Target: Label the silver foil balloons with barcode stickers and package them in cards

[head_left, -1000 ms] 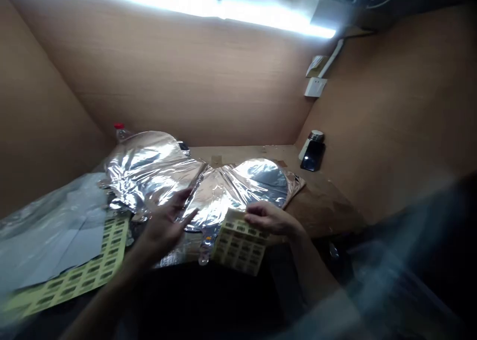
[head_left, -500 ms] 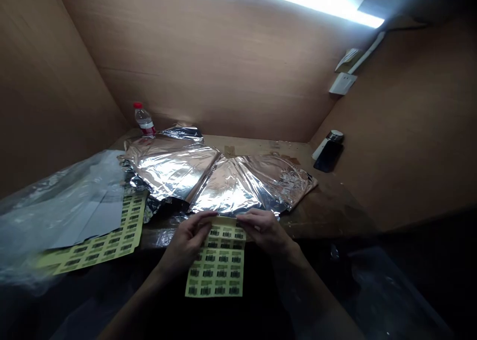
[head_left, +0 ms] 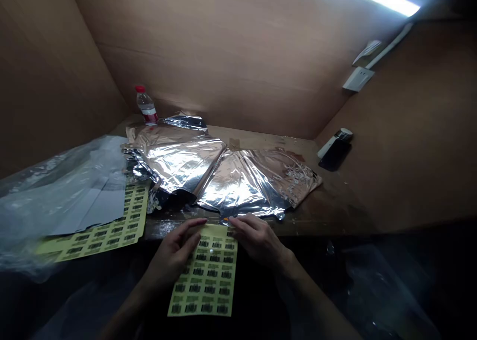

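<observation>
My left hand (head_left: 178, 254) grips a yellow sheet of barcode labels (head_left: 208, 273) by its left edge, thumb on top. The sheet hangs tilted below the table's front edge, its rows of small printed labels facing up. My right hand (head_left: 257, 238) is closed in a pinch at the sheet's upper right corner; whatever is between its fingertips is too small to make out. Those fingertips are beside a small tab with an orange spot on the edge of a flat, shiny silver foil piece (head_left: 233, 181). More crumpled foil (head_left: 175, 163) lies to its left.
At left, clear plastic (head_left: 33, 206) and white paper (head_left: 106, 203) cover more yellow label sheets (head_left: 128, 225). A red-capped bottle (head_left: 148, 109) stands at the back left. A dark phone-like object (head_left: 335, 153) leans by the right wall, below a socket (head_left: 358, 79). Board walls enclose the table.
The label sheet has moved slightly down and left and tilted, with my left hand. My right fingertips have shifted slightly left, near the foil tab. The view has turned a little.
</observation>
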`<state>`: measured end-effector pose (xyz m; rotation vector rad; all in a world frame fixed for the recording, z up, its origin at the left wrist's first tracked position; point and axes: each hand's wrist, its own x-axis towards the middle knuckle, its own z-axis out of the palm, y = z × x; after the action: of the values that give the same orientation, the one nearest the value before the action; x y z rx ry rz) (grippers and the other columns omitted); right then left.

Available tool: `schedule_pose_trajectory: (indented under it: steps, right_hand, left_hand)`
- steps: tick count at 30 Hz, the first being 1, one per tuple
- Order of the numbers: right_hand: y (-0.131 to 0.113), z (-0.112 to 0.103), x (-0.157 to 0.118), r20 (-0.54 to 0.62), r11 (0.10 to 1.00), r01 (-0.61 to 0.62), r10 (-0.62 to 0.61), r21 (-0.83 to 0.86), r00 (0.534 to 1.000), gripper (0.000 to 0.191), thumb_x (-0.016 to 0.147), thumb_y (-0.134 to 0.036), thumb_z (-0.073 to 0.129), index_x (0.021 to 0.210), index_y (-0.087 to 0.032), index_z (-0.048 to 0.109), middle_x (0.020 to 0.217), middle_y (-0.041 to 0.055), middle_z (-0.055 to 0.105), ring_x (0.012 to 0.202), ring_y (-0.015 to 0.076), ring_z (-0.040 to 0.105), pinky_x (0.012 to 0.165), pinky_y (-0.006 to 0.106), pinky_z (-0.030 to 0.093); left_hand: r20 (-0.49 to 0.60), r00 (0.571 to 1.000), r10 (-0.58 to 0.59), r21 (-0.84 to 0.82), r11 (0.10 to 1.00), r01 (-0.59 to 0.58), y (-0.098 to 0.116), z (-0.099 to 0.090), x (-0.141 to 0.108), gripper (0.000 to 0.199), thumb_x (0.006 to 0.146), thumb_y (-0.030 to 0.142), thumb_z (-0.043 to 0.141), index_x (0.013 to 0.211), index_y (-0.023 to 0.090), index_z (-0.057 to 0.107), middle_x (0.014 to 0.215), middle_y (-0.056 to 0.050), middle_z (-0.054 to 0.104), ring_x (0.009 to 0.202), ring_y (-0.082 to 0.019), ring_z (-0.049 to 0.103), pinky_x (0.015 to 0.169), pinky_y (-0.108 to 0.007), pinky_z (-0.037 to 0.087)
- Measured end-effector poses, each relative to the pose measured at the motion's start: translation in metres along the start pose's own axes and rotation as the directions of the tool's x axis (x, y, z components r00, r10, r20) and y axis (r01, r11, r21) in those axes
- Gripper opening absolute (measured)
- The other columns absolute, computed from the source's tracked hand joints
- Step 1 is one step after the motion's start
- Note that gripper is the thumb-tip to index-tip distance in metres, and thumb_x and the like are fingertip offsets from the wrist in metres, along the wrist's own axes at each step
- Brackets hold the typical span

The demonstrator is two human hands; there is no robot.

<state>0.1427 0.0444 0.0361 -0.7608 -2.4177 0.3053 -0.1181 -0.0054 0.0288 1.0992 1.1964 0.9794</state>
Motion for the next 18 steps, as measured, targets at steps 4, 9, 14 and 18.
schedule_pose_trajectory:
  steps: [4, 9, 14, 18]
  right_hand:
    - [-0.001, 0.006, 0.002, 0.059, 0.997, 0.035, -0.03, -0.073, 0.998, 0.031, 0.1, -0.016, 0.056, 0.131, -0.017, 0.058, 0.114, 0.0106, 0.069, 0.094, 0.0213, 0.062, 0.081, 0.036, 0.055]
    - [-0.001, 0.006, 0.006, 0.07, 0.976, 0.16, -0.151, -0.145, 0.986, 0.034, 0.097, -0.01, 0.059, 0.13, -0.015, 0.059, 0.114, 0.0106, 0.07, 0.096, 0.0223, 0.062, 0.084, 0.038, 0.054]
    - [-0.009, 0.013, 0.006, 0.029, 0.985, 0.159, -0.157, -0.063, 0.987, 0.028, 0.096, -0.01, 0.059, 0.123, -0.018, 0.064, 0.108, 0.0094, 0.072, 0.093, 0.0216, 0.062, 0.08, 0.037, 0.055]
    - [-0.015, 0.01, 0.008, -0.144, 0.947, -0.065, 0.115, 0.314, 0.983, 0.012, 0.097, -0.018, 0.061, 0.104, -0.022, 0.07, 0.096, 0.0066, 0.07, 0.086, 0.0195, 0.064, 0.075, 0.033, 0.055]
  left_hand:
    - [-0.01, 1.0, -0.008, -0.017, 1.0, 0.008, -0.005, -0.006, -0.005, 0.045, 0.092, 0.046, 0.065, 0.13, 0.022, 0.062, 0.118, -0.008, 0.071, 0.096, -0.023, 0.069, 0.078, -0.028, 0.057]
    - [-0.013, 1.0, -0.005, -0.02, 1.0, 0.005, -0.008, -0.012, -0.007, 0.044, 0.092, 0.045, 0.065, 0.13, 0.022, 0.063, 0.114, -0.007, 0.072, 0.094, -0.021, 0.068, 0.077, -0.026, 0.057]
    - [-0.025, 1.0, -0.016, -0.034, 0.999, 0.015, -0.009, -0.018, -0.011, 0.045, 0.092, 0.045, 0.065, 0.13, 0.021, 0.063, 0.116, -0.01, 0.071, 0.095, -0.024, 0.069, 0.076, -0.029, 0.057]
    - [-0.035, 0.999, 0.011, 0.07, 0.998, -0.009, -0.01, -0.016, -0.012, 0.046, 0.093, 0.044, 0.061, 0.133, 0.02, 0.063, 0.118, -0.011, 0.071, 0.099, -0.026, 0.069, 0.081, -0.032, 0.057]
